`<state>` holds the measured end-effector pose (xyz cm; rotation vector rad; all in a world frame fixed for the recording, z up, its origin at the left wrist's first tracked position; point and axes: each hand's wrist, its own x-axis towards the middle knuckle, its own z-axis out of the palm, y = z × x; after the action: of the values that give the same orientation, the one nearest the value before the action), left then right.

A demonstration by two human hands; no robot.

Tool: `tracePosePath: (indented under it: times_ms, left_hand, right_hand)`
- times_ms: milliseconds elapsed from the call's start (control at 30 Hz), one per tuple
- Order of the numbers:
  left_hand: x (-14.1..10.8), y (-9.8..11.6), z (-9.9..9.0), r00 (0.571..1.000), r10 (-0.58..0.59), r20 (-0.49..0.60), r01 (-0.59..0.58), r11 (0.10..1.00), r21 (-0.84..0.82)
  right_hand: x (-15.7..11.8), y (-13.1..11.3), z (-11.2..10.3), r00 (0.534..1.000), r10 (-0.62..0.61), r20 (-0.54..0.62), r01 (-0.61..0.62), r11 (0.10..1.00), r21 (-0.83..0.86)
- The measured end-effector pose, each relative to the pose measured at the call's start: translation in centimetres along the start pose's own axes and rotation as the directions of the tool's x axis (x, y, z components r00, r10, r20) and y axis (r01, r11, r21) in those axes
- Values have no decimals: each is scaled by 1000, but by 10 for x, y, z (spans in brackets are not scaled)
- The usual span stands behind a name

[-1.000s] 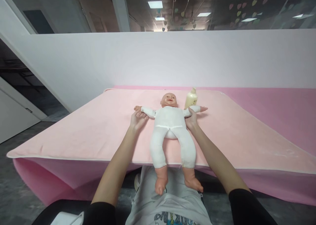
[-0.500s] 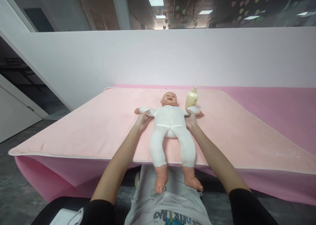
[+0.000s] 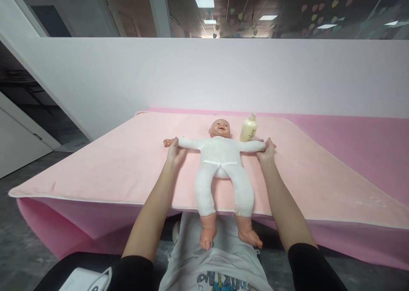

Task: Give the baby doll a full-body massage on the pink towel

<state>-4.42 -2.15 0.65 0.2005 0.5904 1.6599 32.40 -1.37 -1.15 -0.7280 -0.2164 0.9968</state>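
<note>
A baby doll (image 3: pixel 221 151) with a white cloth body lies face up, its plastic feet hanging past the table's near edge. Both its arms are stretched straight out to the sides. My left hand (image 3: pixel 175 151) is closed round the doll's arm on the left, close to the wrist. On the other side my right hand (image 3: pixel 267 150) grips the doll's other arm near its hand, which my fingers partly cover. A pale yellow pump bottle (image 3: pixel 249 128) stands upright behind the doll's arm on the right.
A peach-pink mat (image 3: pixel 128 163) covers the table, over a darker pink cloth (image 3: pixel 358 142). Behind it rises a white wall (image 3: pixel 223 73) with glass above. A white object (image 3: pixel 83 279) with a cable lies at the lower left.
Both my hands have slid outward from the doll's upper arms to its wrists. The doll's arms are now straighter and more spread; its body and the bottle stay put.
</note>
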Motion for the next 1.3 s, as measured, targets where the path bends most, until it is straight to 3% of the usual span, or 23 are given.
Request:
tracePosePath:
  times_ms: [100,333,467,667,1000,1167,1300]
  left_hand:
    - [3,4,-3,998,43,-39,-43,999,-3]
    - [18,2,-16,992,125,-25,-121,984,128]
    - [19,-1,-18,982,181,-49,-172,973,155]
    - [13,-6,-14,976,216,-1,-205,928,311]
    - [16,-6,-13,958,278,-70,-264,951,161]
    - [13,-7,-12,970,235,-63,-218,953,208]
    - [12,-8,-14,969,247,-33,-227,929,291]
  right_hand:
    - [5,-3,-5,996,63,-65,-60,997,50]
    - [-1,1,-4,996,86,40,-87,995,44]
    - [-2,0,-4,993,113,24,-114,993,14]
    - [-7,-1,1,990,134,-43,-134,991,3]
    - [-7,0,-1,994,85,-72,-81,995,60]
    - [-4,0,-1,985,170,-16,-170,985,4]
    - [-6,-1,3,981,180,-66,-181,983,-15]
